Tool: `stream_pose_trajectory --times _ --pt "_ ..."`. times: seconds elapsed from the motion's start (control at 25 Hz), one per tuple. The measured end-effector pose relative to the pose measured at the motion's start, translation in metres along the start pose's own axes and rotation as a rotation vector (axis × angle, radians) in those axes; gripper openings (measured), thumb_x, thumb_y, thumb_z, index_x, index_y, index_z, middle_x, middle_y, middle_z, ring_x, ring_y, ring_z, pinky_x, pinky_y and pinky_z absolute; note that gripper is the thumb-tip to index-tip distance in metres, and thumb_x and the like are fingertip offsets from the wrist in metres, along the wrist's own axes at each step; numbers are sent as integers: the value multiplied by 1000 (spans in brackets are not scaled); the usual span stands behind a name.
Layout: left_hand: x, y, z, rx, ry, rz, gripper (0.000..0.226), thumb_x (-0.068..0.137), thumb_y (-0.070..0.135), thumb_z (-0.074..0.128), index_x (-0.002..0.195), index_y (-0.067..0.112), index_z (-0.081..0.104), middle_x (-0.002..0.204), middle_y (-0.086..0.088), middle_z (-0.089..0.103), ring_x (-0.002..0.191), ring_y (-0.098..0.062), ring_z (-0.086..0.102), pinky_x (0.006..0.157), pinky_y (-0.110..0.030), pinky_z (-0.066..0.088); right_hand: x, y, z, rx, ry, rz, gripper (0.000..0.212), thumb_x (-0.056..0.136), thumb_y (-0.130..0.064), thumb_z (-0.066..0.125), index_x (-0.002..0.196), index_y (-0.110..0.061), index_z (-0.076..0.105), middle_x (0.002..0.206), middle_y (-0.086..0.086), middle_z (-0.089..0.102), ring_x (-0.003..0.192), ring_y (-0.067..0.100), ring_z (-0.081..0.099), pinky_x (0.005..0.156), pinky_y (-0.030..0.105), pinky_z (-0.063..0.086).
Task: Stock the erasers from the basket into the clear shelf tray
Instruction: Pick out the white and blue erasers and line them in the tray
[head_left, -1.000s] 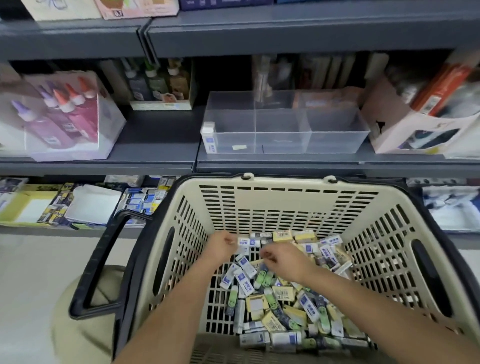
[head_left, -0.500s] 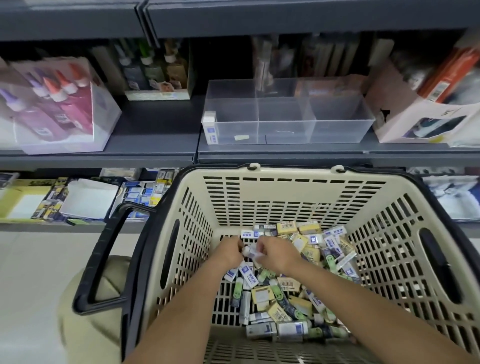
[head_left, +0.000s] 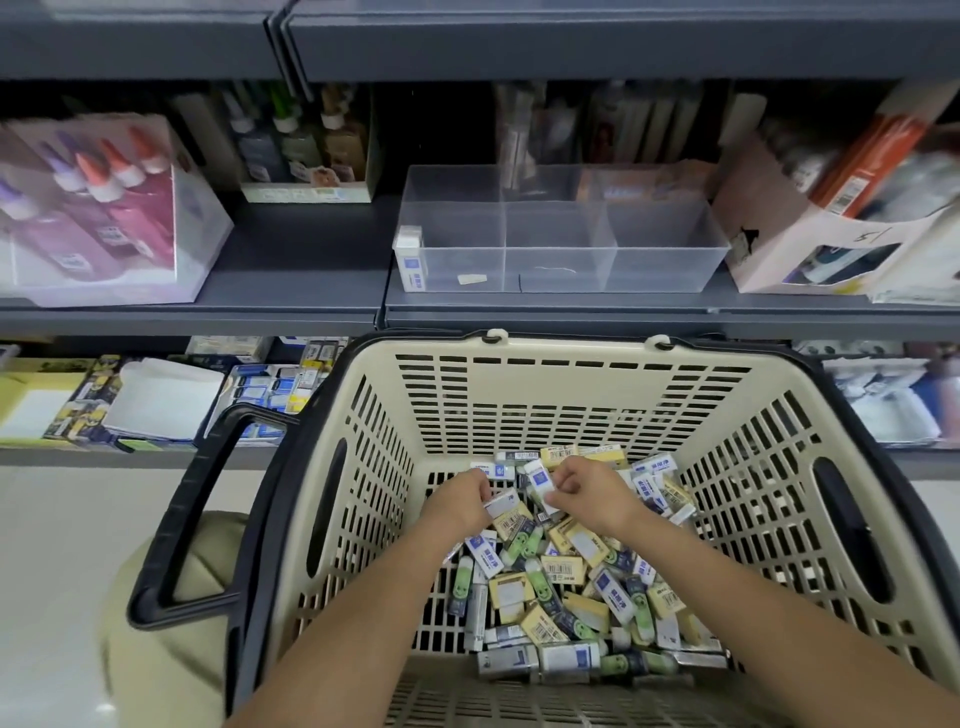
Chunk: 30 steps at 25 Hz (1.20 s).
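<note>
Head view: the erasers (head_left: 566, 587) lie in a loose heap on the bottom of the basket (head_left: 571, 410), white ones with blue labels mixed with yellow and green ones. Both hands are down in the heap, toward the basket's far wall. The left hand (head_left: 460, 501) has its grip curled round a barcoded eraser (head_left: 503, 508). The right hand (head_left: 592, 493), just beside it, pinches a blue-labelled eraser (head_left: 537, 480) between thumb and fingers.

Beyond the basket's far rim and higher up, the clear shelf tray (head_left: 665, 260) sits on the grey shelf (head_left: 291, 270). Its three compartments look almost bare. An upright eraser (head_left: 413, 260) stands at the end of the tray that lies over the basket's left side, and a pale scrap (head_left: 471, 279) shows low on the tray's front.

I judge the stocking barely begun: at most one piece is placed, two are in hand, and nearly the whole heap is left to carry up.

Whether the upright eraser is inside the tray wall or against its outside I cannot tell through the clear plastic. The fingertips are hidden behind the held pieces, so either hand may hold more than one. Goods on the shelves left and right of the basket are blurred, and both forearms are cut off at the bottom edge.
</note>
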<state>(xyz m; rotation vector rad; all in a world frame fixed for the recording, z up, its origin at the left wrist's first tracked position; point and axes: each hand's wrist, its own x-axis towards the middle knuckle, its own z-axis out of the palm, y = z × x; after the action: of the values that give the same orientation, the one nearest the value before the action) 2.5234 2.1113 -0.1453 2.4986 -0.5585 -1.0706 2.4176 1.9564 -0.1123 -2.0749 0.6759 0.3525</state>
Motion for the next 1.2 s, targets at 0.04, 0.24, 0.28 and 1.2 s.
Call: stream_pose_trajectory --times 0.04,0.24,0.28,1.2 --pt "-1 2 -4 -112 21 6 15 85 11 63 95 19 56 103 -1 59 82 -18 58 69 -28 47 0 -1 0 27 6 6 10 87 -18 63 86 -16 52 82 5 57 73 16 53 60 19 43" --pt "-6 20 -32 -927 -91 -89 26 89 2 56 113 12 59 110 -7 64 90 -15 64 74 -24 52 -5 -12 -4 359 35 80 10 91 -6 55 87 -15 51 87 8 62 71 18 65 45 13 43" --pt "-9 22 -33 -1023 -119 -102 27 89 1 56 115 9 56 108 -9 65 90 -16 65 74 -25 52 -6 -14 -5 393 46 83 11 91 -6 54 87 -16 52 89 8 64 69 16 65 45 13 44" --pt "-27 38 -40 -1360 -406 -111 30 96 31 48 110 7 61 94 -11 65 80 -22 61 77 -33 54 -4 -33 12 631 24 16 13 89 -8 58 100 -11 66 84 3 71 66 8 67 58 19 53"
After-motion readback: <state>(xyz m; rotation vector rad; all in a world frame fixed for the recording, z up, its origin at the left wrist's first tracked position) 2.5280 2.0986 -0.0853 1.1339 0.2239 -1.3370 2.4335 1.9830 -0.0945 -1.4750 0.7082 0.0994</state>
